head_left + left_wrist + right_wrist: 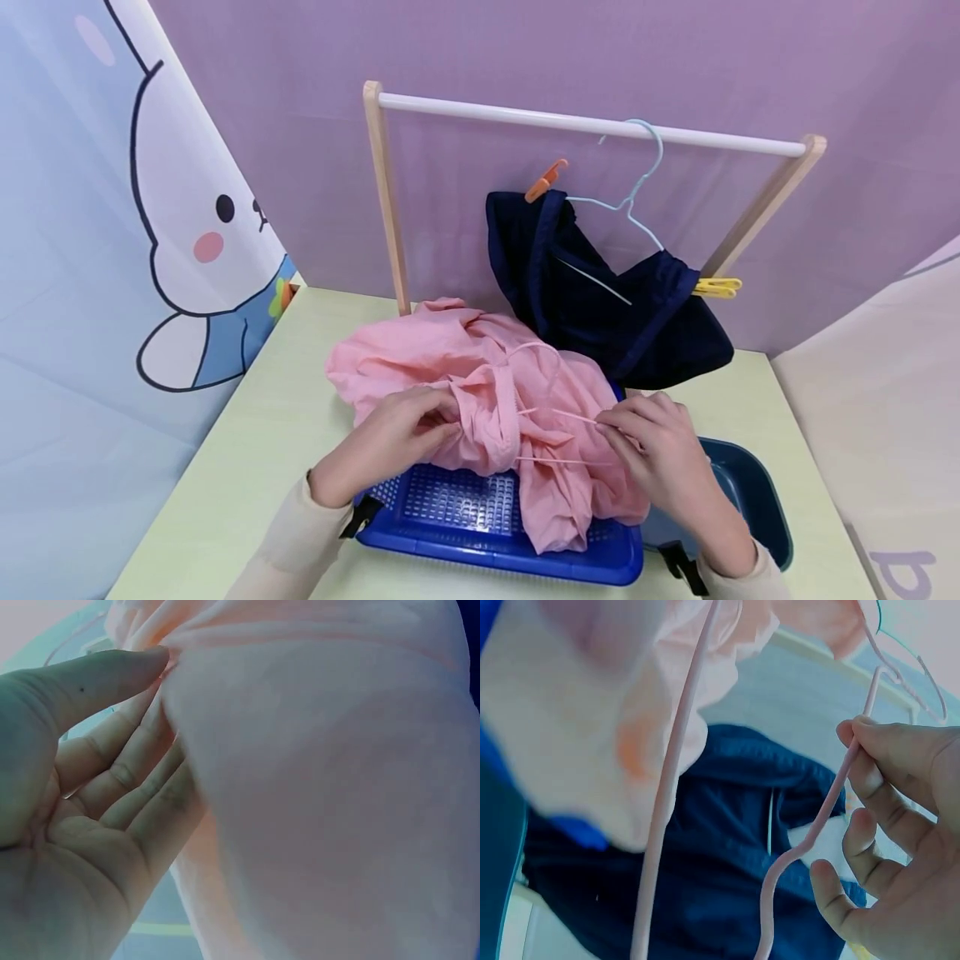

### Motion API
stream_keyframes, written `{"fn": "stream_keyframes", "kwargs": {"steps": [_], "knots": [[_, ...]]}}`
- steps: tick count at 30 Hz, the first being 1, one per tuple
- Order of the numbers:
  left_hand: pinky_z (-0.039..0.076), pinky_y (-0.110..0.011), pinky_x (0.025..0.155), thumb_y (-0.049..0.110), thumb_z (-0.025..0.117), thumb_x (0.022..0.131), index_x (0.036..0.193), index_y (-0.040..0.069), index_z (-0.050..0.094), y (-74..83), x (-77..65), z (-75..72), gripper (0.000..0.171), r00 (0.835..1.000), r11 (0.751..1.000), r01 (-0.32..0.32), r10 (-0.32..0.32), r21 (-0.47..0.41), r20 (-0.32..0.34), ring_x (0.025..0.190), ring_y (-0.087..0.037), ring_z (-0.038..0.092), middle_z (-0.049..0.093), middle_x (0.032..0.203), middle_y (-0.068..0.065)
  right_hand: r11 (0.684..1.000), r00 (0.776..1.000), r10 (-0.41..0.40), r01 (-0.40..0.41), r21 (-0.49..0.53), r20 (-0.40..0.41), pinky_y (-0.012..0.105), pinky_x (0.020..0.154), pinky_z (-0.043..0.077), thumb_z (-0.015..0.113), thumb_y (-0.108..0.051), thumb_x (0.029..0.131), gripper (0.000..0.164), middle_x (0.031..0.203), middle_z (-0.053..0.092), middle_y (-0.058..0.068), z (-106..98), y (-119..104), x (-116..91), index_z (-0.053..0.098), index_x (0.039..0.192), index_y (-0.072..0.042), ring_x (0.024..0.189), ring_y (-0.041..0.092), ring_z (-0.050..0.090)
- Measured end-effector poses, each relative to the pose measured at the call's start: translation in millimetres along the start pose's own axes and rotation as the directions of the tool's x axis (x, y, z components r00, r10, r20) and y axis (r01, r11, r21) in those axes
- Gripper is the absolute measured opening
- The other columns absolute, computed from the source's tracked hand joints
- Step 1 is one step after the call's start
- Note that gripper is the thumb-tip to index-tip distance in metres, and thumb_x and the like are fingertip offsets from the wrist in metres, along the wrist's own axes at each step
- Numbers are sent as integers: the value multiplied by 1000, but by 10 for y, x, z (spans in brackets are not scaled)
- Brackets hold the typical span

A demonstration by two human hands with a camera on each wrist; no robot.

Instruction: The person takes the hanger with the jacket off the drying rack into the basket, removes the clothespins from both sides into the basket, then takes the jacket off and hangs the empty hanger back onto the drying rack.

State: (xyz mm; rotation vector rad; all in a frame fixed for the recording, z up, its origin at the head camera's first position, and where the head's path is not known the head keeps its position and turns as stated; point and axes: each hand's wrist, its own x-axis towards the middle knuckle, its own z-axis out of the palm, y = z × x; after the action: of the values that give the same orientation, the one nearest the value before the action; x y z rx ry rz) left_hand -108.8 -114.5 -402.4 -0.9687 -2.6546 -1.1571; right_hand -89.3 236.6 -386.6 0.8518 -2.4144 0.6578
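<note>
A pink garment [450,350] lies bunched over a blue basket [457,508]. My left hand [401,433] pinches its gathered edge between thumb and fingers, as the left wrist view also shows. In my right hand [660,450] a pink wire hanger [573,415] is pinched between thumb and forefinger, the other fingers loosely bent. One end of the hanger passes into the garment's opening beside the left hand. Its hook curves up over the cloth, and in the right wrist view both hanger wires [671,769] show up close.
Behind stands a rack with a white bar [480,112] and wooden posts. A navy garment [592,292] hangs there on a light blue hanger [637,187], with an orange clip [546,181] and a yellow clip [717,288]. A dark teal basin [757,492] sits right of the basket.
</note>
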Motion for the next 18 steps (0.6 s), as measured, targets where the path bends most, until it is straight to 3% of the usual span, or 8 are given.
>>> {"fn": "stream_keyframes", "kwargs": {"steps": [2, 6, 10, 18], "knots": [[56, -27, 78, 9, 74, 91, 101, 16, 70, -23, -39, -15, 13, 1000, 1000, 15, -14, -13, 4, 84, -7, 60, 64, 95, 9, 1000, 1000, -12, 12, -10, -25, 34, 69, 34, 74, -20, 92, 6, 92, 69, -4, -34, 47, -34, 77, 92, -15, 82, 17, 51], [56, -26, 76, 7, 73, 91, 103, 14, 71, -67, -136, -58, 14, 996, 996, 86, -85, -34, 21, 82, -7, 58, 64, 93, 9, 999, 997, -32, 29, -45, -65, 28, 66, 29, 46, -47, 105, 47, 90, 69, -4, -104, 127, -92, 77, 91, -14, 78, 18, 51], [57, -26, 76, 9, 75, 91, 105, 13, 72, -116, -223, -98, 15, 988, 988, 153, -153, -15, 23, 82, -7, 59, 65, 94, 9, 998, 998, -10, 6, -62, -67, 27, 67, 28, 46, -49, 104, 49, 89, 68, -4, -222, 178, -132, 77, 90, -14, 78, 18, 51], [58, -28, 80, 9, 76, 90, 112, 12, 72, -198, -391, -209, 23, 976, 976, 218, -218, -28, -13, 89, -8, 64, 69, 103, 3, 991, 995, 11, -23, -129, -96, 27, 69, 28, 46, -52, 104, 53, 87, 68, -3, -491, 290, -187, 77, 86, -12, 78, 19, 50]]}}
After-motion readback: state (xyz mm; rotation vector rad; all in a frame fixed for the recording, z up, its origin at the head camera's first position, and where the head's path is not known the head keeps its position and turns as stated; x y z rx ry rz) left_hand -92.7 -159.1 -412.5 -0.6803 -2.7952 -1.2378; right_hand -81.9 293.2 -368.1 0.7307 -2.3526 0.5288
